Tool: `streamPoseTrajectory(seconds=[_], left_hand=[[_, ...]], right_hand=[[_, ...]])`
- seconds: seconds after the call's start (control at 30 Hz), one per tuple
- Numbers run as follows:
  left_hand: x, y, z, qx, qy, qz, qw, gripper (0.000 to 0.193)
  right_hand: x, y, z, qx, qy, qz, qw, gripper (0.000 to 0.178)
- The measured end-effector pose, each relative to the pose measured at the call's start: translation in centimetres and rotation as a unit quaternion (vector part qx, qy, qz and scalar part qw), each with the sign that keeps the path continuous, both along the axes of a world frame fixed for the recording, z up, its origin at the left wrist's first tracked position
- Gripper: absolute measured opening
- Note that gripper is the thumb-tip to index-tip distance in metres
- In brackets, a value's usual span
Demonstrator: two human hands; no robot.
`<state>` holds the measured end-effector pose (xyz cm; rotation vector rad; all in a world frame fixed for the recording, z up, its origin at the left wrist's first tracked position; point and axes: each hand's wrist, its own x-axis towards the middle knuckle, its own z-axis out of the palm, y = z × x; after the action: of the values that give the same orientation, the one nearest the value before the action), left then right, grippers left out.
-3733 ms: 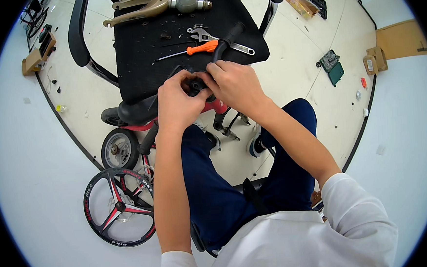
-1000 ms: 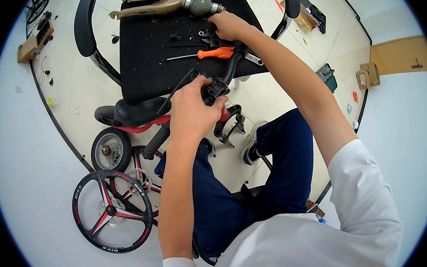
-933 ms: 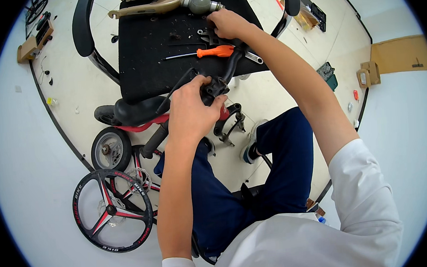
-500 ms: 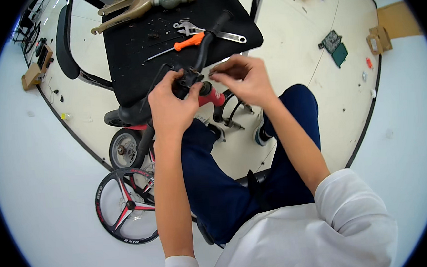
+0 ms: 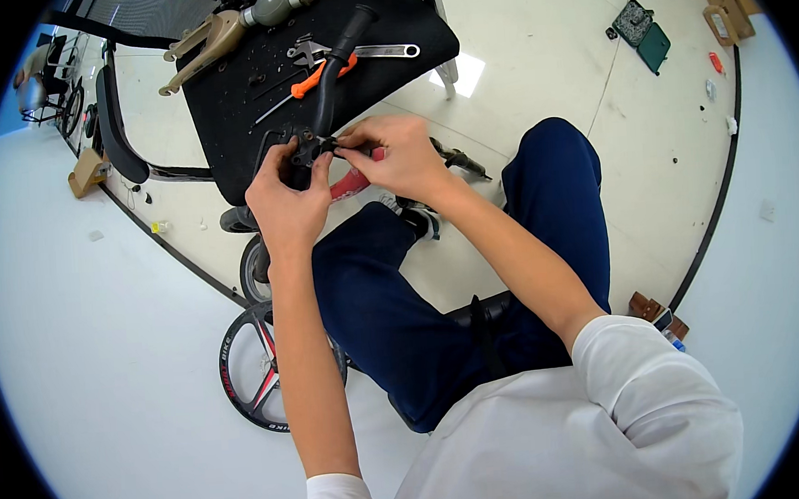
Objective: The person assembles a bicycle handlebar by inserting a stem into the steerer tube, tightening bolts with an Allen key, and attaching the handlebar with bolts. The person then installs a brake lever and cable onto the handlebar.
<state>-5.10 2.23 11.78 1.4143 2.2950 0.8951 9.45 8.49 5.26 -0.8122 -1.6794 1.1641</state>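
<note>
My left hand (image 5: 289, 201) grips a black bicycle stem (image 5: 305, 147), thumb and fingers on either side of its clamp. From this stem a black handlebar (image 5: 326, 98) rises over the chair seat. Against the clamp's right side my right hand (image 5: 401, 161) is closed in a pinch, its fingertips close to the left thumb. Whatever the pinch holds is too small and covered to make out. Just below the hands runs a red bicycle frame tube (image 5: 352, 185), partly hidden by them.
A black chair seat (image 5: 229, 150) carries an orange-handled screwdriver (image 5: 307, 83), an adjustable wrench (image 5: 387, 52) and a tan suspension fork (image 5: 209, 55). At lower left lies a spoked wheel (image 5: 265, 377). A green open case (image 5: 648, 42) lies on the floor at right, near cardboard boxes (image 5: 724, 24).
My right hand has come left from beside the stem and now touches the clamp with its fingertips. The view has shifted, so chair and tools sit higher and further left.
</note>
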Motion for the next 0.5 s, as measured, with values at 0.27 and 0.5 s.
streamPoseTrajectory(seconds=[0.27,0.5], left_hand=[[-0.5,-0.1,-0.4,0.010,-0.001,-0.016,1.000,0.043],[-1.2,0.0,0.0,-0.023,-0.018,-0.023,0.999,0.050]], right_hand=[[-0.7,0.5,0.3,0.032,-0.088,0.010,0.996,0.013],[-1.2,0.2,0.7,-0.175,-0.007,0.032,0.984,0.018]])
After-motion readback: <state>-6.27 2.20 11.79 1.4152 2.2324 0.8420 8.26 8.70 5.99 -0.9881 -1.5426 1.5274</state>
